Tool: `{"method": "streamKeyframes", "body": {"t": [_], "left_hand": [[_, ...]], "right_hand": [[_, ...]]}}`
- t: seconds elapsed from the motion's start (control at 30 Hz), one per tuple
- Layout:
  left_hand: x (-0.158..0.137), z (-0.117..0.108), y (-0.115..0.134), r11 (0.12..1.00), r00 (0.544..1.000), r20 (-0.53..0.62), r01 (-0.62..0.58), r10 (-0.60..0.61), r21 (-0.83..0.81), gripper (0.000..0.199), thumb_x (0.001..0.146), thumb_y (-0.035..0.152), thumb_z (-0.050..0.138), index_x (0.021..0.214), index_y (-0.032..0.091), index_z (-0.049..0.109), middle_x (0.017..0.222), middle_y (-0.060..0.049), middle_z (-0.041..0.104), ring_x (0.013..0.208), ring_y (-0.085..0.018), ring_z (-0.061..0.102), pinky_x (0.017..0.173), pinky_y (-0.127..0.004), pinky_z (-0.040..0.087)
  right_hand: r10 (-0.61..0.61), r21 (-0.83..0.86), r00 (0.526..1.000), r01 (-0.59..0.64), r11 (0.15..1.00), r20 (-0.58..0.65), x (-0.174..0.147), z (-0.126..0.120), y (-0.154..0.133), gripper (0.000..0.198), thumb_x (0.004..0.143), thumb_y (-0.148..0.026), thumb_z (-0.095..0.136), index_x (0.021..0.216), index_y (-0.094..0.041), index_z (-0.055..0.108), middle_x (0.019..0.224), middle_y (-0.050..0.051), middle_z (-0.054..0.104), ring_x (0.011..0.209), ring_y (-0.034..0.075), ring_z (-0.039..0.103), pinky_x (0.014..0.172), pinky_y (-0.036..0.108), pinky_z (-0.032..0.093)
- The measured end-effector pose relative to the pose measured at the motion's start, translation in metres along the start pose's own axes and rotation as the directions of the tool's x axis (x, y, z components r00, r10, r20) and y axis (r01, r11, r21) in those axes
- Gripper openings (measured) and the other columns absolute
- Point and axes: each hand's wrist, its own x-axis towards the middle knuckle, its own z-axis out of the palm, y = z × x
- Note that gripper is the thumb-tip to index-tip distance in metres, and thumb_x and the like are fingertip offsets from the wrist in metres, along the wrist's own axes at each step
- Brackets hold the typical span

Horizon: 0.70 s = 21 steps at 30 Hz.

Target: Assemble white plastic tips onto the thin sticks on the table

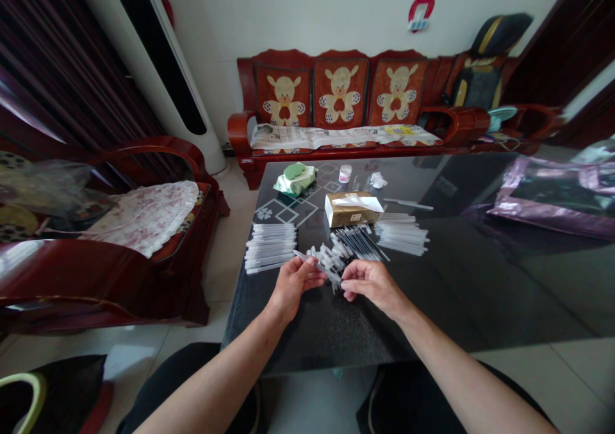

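Note:
My left hand point(293, 284) is closed on a slim translucent pen point(328, 272), pinched between thumb and fingers. The pen slants down to the right. At its lower right end the fingers of my right hand point(372, 285) are pinched together; any small part between them is hidden. Just behind the hands lies a loose heap of whitish pen caps point(331, 252). Dark pen refills point(361, 242) fan out beside the heap. Clear pen barrels point(402, 235) are piled farther right. A neat row of whitish pens point(270, 247) lies left of my left hand.
On the dark glossy table point(461, 286) stand a tissue box point(353, 213), a green wipes pack point(295, 179) and a small white jar point(344, 174). Crumpled tissue point(378, 180) lies behind. A purple plastic bag point(552, 197) rests at right. A wooden sofa point(432, 91) stands beyond.

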Motion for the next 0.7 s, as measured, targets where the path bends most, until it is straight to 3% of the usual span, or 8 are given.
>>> {"method": "streamKeyframes", "body": {"t": [0.37,0.7], "left_hand": [[-0.0031,0.0043,0.0025,0.997,0.998,0.007,-0.065,0.065,0.037,0.035,0.073,0.042,0.071,0.086,0.012,0.060,0.074,-0.007,0.068,0.067,-0.017,0.068,0.063,-0.027,0.055],[-0.0040,0.0049,0.0013,0.991,0.991,-0.016,-0.133,0.133,0.007,0.037,0.073,0.043,0.071,0.088,0.011,0.060,0.078,-0.007,0.068,0.069,-0.018,0.068,0.065,-0.029,0.056]], "right_hand": [[-0.006,0.025,1.000,0.007,1.000,-0.023,-0.0007,0.0023,-0.0016,0.023,0.066,-0.027,0.076,0.075,-0.012,0.062,0.055,0.001,0.065,0.047,0.013,0.062,0.049,0.026,0.053],[0.014,0.127,0.997,-0.005,0.992,-0.075,0.0012,0.0036,0.0000,0.027,0.061,-0.025,0.079,0.080,-0.011,0.064,0.062,0.003,0.068,0.055,0.018,0.067,0.056,0.032,0.057]]}}
